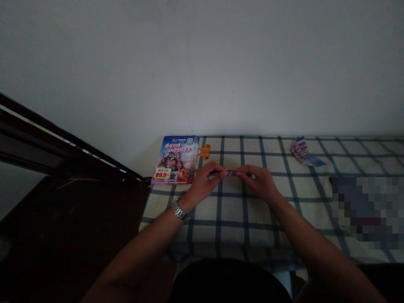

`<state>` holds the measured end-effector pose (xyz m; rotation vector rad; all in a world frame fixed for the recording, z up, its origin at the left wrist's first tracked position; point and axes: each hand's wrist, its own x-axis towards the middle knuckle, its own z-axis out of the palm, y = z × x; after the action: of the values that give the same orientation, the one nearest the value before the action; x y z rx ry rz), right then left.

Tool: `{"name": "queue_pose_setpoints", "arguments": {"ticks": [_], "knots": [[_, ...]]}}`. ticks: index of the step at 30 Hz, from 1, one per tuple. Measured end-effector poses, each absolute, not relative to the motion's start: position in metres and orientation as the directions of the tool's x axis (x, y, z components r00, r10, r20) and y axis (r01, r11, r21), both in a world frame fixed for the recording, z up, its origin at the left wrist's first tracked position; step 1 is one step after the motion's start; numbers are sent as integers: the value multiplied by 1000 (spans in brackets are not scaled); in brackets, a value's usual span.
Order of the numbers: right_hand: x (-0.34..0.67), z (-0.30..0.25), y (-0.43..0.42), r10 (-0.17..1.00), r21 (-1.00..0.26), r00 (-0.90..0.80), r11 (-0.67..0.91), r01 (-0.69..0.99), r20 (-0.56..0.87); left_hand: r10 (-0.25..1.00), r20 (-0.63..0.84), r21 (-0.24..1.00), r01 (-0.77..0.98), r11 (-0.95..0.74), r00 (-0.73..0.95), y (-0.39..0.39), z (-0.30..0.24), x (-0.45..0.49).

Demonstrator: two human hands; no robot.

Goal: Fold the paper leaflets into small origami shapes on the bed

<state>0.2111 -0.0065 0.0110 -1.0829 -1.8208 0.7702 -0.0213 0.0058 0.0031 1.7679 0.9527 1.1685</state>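
My left hand (207, 179), with a silver watch on its wrist, and my right hand (257, 181) meet over the middle of the checked cloth. Between them is a thin, folded flyer (231, 173), pinched at both ends by thumbs and fingers. Only a narrow, purplish strip of it shows; the fingers cover the rest. Left of my left hand lies a stack of printed flyers (173, 160), the top one face up with a price of 89.9. An orange bear-shaped piece (205, 152) lies beside the stack.
Folded printed paper (305, 152) lies at the right, back on the checked tablecloth (230, 219). A blurred-out rectangular item (368, 210) sits at the right front. A white wall (202, 67) rises behind the table. Dark wooden furniture (63, 143) stands at the left.
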Motion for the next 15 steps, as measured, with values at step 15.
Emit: {"name": "queue_pose_setpoints", "arguments": {"ticks": [15], "knots": [[217, 10, -6, 896, -823, -250, 437, 362, 366, 897, 334, 912, 142, -385, 291, 8, 5, -26]]}}
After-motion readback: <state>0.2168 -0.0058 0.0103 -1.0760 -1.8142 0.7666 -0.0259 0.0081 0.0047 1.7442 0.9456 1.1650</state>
